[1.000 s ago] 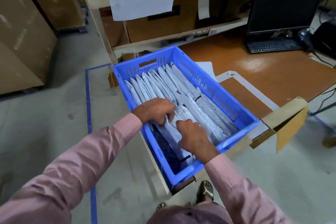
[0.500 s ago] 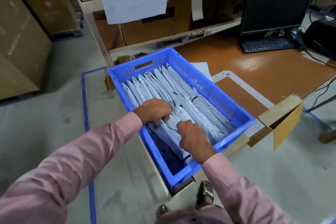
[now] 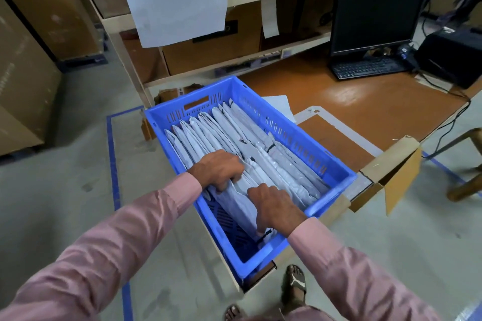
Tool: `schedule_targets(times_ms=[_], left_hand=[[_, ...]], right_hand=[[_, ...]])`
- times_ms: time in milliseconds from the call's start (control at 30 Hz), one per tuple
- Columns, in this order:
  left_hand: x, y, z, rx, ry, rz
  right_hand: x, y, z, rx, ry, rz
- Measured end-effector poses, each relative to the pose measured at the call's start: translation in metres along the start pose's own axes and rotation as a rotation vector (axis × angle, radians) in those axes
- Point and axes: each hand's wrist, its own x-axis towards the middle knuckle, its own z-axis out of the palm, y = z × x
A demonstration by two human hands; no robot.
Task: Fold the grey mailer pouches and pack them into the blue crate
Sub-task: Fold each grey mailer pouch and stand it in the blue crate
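Your left hand (image 3: 219,168) sits on top of grey pouches (image 3: 250,148), fingers curled down over their top edges, gripping them. Your right hand (image 3: 273,207) presses nearest pouch (image 3: 234,203), fingers bent down on it at crate's 6 o'clock end. Pouches stand on edge in row inside blue crate (image 3: 331,164), filling it from 12 o'clock end to your hands. Crate rests on brown table (image 3: 365,112). Black screen (image 3: 378,13) and keyboard (image 3: 365,68) sit at 2 o'clock from crate. Open cardboard box (image 3: 391,174) at 3 o'clock.

Both hands (image 3: 277,210) among crated grey pouches (image 3: 263,154)
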Motion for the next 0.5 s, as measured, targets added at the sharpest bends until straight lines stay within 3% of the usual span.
schedule_targets(times_ms=[233,500], left_hand=[[-0.002,0.001,-0.003,-0.014,0.068,0.017],[0.004,0.000,-0.002,0.101,0.026,0.060]], right_hand=[[0.004,-0.003,0.009,-0.115,0.054,-0.024],[0.006,0.015,0.000,0.031,-0.048,-0.053]])
